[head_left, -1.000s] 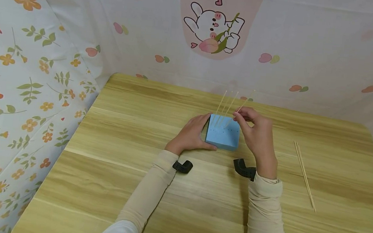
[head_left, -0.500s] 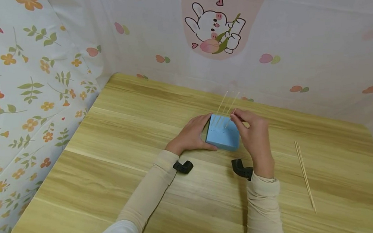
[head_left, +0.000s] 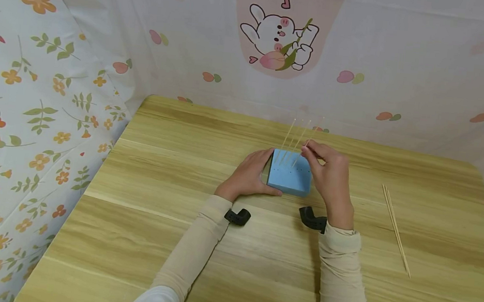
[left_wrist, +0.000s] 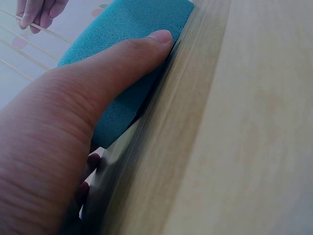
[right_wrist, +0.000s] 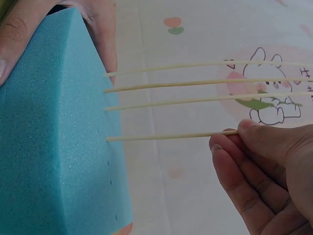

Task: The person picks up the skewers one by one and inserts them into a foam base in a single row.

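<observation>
A blue foam block (head_left: 289, 181) sits on the table, its top marked with small holes. My left hand (head_left: 250, 173) grips it from the left, the thumb (left_wrist: 142, 51) along the front side and the other fingers mostly hidden behind. Three thin wooden skewers (right_wrist: 171, 84) stand in the block, roughly parallel. To the right of them, my right hand (head_left: 329, 171) pinches another skewer (right_wrist: 171, 136) between thumb and fingertips, partway up its length. That skewer's lower end meets the block's top face; how deep it goes in cannot be told.
Several loose skewers (head_left: 396, 231) lie in a narrow bundle on the wooden table (head_left: 157, 172), right of the right arm. A white printed cloth (head_left: 183, 28) hangs along the table's back edge. Each wrist carries a black camera mount (head_left: 237, 216).
My right hand has shifted a little to the left, and the skewer it pinches now leans less to the right. The left hand and the block have stayed in place.
</observation>
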{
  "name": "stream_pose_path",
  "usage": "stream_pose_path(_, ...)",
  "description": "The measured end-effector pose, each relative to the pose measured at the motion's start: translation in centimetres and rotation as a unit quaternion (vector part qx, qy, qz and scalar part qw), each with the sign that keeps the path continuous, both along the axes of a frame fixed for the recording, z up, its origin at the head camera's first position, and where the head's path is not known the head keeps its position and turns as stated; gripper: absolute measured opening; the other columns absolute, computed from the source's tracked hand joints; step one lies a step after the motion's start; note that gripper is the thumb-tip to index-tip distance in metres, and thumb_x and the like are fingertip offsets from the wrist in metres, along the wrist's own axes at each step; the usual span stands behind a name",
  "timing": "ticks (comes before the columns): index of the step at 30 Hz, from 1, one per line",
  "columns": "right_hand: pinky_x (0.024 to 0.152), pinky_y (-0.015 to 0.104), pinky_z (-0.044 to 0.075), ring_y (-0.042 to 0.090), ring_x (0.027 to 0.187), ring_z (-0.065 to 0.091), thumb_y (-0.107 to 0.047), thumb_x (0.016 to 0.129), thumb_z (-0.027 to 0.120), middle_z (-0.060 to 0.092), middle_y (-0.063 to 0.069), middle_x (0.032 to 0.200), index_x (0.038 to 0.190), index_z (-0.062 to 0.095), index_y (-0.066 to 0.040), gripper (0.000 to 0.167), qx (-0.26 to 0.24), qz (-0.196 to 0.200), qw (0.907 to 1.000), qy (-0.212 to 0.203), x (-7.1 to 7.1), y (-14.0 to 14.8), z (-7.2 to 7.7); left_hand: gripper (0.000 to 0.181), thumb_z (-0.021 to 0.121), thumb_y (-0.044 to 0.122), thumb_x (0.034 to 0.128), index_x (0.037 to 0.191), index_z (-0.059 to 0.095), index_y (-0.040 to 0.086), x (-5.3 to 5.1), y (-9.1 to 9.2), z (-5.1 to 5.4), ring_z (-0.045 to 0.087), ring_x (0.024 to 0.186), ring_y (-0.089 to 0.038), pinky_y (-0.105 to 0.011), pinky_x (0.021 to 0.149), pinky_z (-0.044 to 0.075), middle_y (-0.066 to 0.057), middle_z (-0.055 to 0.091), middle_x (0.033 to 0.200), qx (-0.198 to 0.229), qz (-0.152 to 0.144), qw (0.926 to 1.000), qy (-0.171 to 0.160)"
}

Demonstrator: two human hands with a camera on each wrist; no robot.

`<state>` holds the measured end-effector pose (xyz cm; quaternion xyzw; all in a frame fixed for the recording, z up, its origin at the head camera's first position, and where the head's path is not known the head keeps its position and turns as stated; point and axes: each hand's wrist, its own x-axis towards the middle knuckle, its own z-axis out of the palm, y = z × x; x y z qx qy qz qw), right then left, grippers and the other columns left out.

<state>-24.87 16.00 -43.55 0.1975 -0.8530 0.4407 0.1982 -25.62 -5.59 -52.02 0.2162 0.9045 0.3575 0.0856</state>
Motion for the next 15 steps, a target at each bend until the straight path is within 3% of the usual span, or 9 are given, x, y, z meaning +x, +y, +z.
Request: stream_pose_path(15,0.078,0.002,0.046,0.03,0.082,0.075,-0.001,0.094,0.074,0.077,0.018,0.09,0.098,0.079,0.007,0.01,-0.006,0.01,0.9999,0.005,-0.21,0.12,-0.23,0.128,0.091,0.055,0.0731,0.165,0.018,0.003,-0.05,0.06,-0.01,0.024,0.155,-0.027,-0.04,0.128,0.015,-0.011,0.031,0.167,-0.006,-0.001,1.0,-0.001)
